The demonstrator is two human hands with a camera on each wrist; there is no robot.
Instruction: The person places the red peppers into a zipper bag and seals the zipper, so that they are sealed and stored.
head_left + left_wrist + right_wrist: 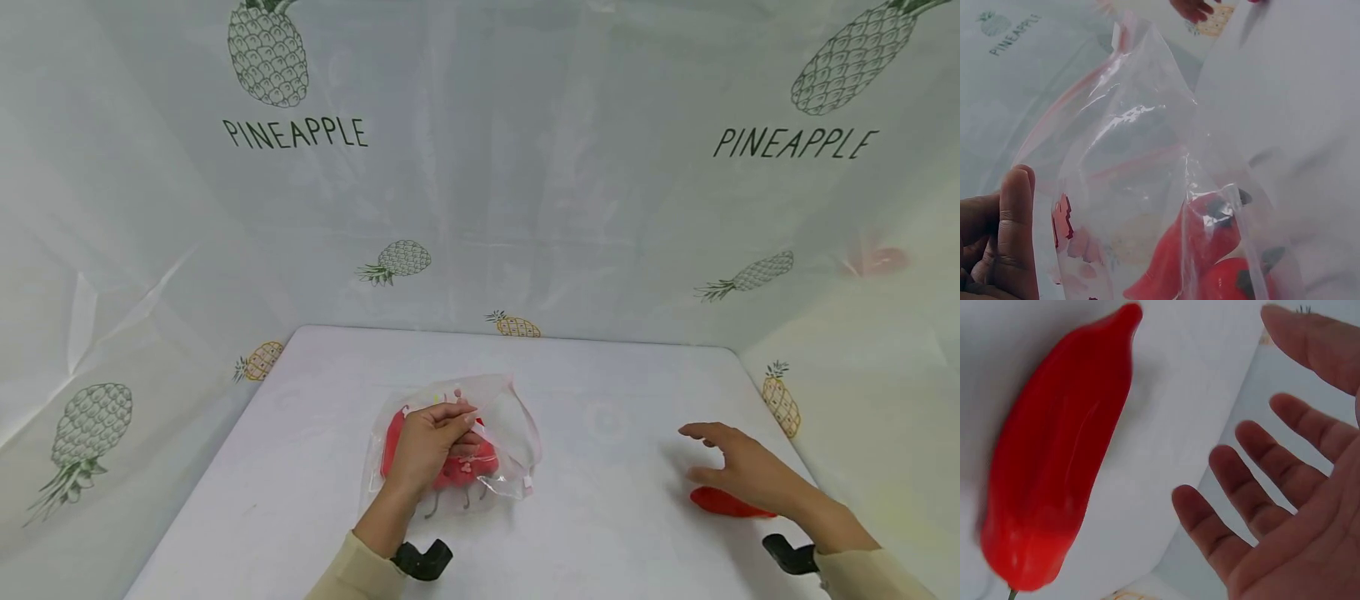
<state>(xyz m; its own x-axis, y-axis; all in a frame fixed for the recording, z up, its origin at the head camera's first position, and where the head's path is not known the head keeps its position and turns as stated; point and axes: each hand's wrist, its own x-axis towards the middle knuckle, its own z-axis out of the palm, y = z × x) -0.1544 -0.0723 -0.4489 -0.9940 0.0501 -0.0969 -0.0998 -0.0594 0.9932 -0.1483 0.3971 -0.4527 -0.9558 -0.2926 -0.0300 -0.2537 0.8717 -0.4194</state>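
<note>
A clear zip bag (517, 442) with a pink closure strip holds several red peppers (392, 442); its mouth gapes toward the right. My left hand (431, 442) pinches the bag's edge between thumb and fingers. Through the film in the left wrist view, a long red pepper (1200, 237) and a rounder one (1225, 278) are visible. Another red pepper (1063, 456) lies loose on the table at the right. My right hand (757, 471) hovers over this pepper, fingers spread and apart from it.
The white table (600, 417) has its far edge against a pale curtain (480, 167) printed with pineapples. More of this sheeting encloses the left and right sides. A black wrist mount (423, 560) sits at my left wrist, and another mount (789, 554) at my right.
</note>
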